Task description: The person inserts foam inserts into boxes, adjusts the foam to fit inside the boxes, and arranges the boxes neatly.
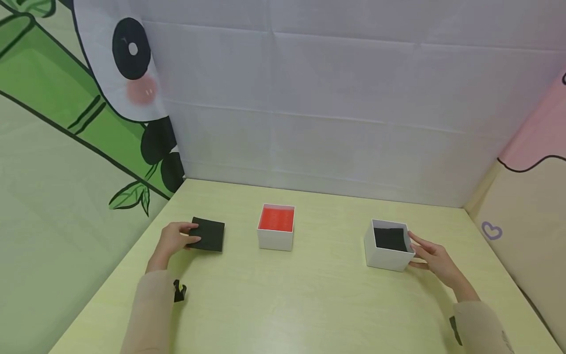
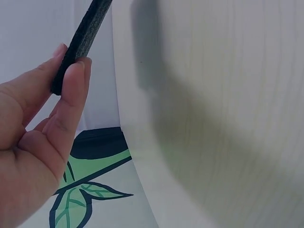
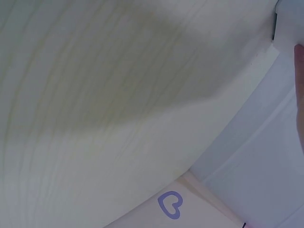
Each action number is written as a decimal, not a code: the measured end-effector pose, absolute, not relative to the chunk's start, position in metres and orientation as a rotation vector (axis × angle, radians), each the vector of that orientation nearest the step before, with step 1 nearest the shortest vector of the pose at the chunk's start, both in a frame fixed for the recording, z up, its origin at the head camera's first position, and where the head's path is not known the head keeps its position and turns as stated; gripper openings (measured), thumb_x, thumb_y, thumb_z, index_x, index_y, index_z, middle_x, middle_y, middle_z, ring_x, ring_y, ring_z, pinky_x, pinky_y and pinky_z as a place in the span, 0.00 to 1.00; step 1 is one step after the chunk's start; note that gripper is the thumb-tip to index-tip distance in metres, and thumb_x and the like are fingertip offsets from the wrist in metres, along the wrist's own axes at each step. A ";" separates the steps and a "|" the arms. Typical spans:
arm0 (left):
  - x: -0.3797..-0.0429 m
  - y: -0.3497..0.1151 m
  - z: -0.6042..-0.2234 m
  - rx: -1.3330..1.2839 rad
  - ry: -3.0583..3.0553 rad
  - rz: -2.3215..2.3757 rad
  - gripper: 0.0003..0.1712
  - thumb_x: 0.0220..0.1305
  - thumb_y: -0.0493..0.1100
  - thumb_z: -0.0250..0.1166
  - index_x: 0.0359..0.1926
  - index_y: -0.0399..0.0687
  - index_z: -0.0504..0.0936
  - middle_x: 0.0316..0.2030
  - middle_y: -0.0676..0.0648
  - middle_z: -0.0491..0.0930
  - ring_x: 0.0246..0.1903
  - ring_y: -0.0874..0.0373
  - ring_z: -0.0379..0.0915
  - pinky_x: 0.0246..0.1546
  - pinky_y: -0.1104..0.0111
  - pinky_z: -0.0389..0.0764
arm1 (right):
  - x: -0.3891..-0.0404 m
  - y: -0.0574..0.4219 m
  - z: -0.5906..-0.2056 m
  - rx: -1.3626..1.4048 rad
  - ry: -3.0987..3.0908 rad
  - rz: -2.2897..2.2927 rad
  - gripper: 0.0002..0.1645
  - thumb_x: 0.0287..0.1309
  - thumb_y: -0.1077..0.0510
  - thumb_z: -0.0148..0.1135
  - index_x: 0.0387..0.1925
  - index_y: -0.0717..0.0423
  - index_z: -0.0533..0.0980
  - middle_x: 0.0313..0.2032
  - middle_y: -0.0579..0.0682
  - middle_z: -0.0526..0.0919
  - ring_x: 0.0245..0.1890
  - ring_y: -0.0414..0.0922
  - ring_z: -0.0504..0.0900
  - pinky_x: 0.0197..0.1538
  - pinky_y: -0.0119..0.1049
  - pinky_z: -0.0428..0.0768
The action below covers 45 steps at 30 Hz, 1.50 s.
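In the head view my left hand [image 1: 172,239] pinches a flat black square pad [image 1: 210,235] near its left edge. The left wrist view has the pad [image 2: 85,40] nearly edge-on, raised off the surface between thumb and fingers. At the right, my right hand [image 1: 435,259] holds a white open box [image 1: 385,258] by its right side, one fingertip near the rim. A black piece [image 1: 391,239] lies in that box. The right wrist view catches only part of a finger [image 3: 299,80] and the box corner [image 3: 288,28]; the grip itself is hidden there.
Between the hands stands another white open box [image 1: 275,241] with a red piece [image 1: 276,219] in it. The pale wooden table [image 1: 283,300] meets a white sheet [image 1: 327,128] at the back. Printed wall sheets [image 1: 53,206] flank it.
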<state>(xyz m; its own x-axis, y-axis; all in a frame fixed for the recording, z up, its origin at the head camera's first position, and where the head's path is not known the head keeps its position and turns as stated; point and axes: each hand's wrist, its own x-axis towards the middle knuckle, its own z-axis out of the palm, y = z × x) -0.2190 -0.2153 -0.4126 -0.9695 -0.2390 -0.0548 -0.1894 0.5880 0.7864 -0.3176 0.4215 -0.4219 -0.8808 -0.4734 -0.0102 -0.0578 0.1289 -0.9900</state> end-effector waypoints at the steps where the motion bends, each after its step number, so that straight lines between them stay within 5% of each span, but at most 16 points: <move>1: -0.219 -0.215 -0.413 0.373 -2.746 -1.357 0.26 0.50 0.32 0.65 0.52 0.26 0.71 0.44 0.26 0.67 0.20 0.50 0.77 0.25 0.63 0.77 | -0.318 0.421 -0.422 -0.514 2.096 -1.809 0.30 0.64 0.60 0.47 0.63 0.65 0.50 0.47 0.28 0.71 0.42 0.33 0.76 0.38 0.37 0.76; 8: -0.217 -0.209 -0.413 0.400 -2.726 -1.378 0.26 0.51 0.32 0.65 0.52 0.28 0.71 0.46 0.26 0.66 0.21 0.51 0.77 0.26 0.63 0.77 | -0.320 0.420 -0.422 -0.511 2.121 -1.812 0.31 0.64 0.59 0.48 0.63 0.66 0.50 0.46 0.29 0.72 0.41 0.33 0.76 0.38 0.38 0.76; 15: -0.215 -0.207 -0.409 0.378 -2.746 -1.215 0.25 0.50 0.36 0.67 0.51 0.31 0.74 0.47 0.30 0.71 0.43 0.40 0.69 0.35 0.58 0.74 | -0.321 0.420 -0.421 -0.525 2.124 -1.814 0.31 0.64 0.59 0.48 0.62 0.67 0.50 0.48 0.30 0.71 0.42 0.33 0.76 0.38 0.37 0.77; 33: -0.211 -0.191 -0.384 0.287 -2.694 -1.113 0.26 0.50 0.40 0.68 0.51 0.35 0.75 0.44 0.33 0.75 0.36 0.47 0.71 0.29 0.64 0.71 | -0.320 0.419 -0.418 -0.458 2.132 -1.802 0.32 0.63 0.57 0.49 0.63 0.65 0.50 0.48 0.31 0.71 0.41 0.32 0.76 0.38 0.38 0.76; 36: -0.211 -0.186 -0.380 0.298 -2.679 -1.105 0.26 0.50 0.39 0.68 0.51 0.36 0.75 0.44 0.34 0.76 0.35 0.48 0.71 0.27 0.65 0.71 | -0.319 0.419 -0.417 -0.453 2.147 -1.787 0.32 0.63 0.57 0.49 0.63 0.63 0.51 0.55 0.43 0.68 0.41 0.32 0.76 0.39 0.38 0.76; 40: -0.211 -0.178 -0.373 0.321 -2.657 -1.128 0.26 0.50 0.40 0.68 0.52 0.37 0.75 0.44 0.34 0.76 0.35 0.49 0.70 0.26 0.66 0.70 | -0.319 0.417 -0.416 -0.445 2.176 -1.756 0.32 0.64 0.57 0.48 0.63 0.64 0.50 0.61 0.65 0.51 0.41 0.32 0.76 0.39 0.38 0.76; 45: -0.210 -0.171 -0.367 0.326 -2.626 -1.141 0.25 0.51 0.38 0.67 0.52 0.36 0.75 0.42 0.34 0.75 0.35 0.48 0.70 0.26 0.66 0.71 | -0.320 0.415 -0.416 -0.435 2.191 -1.739 0.33 0.64 0.56 0.48 0.63 0.66 0.49 0.61 0.61 0.53 0.42 0.31 0.76 0.39 0.38 0.76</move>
<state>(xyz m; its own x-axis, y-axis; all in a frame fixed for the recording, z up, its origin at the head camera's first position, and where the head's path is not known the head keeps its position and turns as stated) -0.2103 -0.1708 -0.3673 -0.9413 -0.3044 0.1458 -0.1012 0.6667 0.7384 -0.3200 0.4154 -0.4165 -0.9062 -0.4197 -0.0520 -0.0446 0.2172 -0.9751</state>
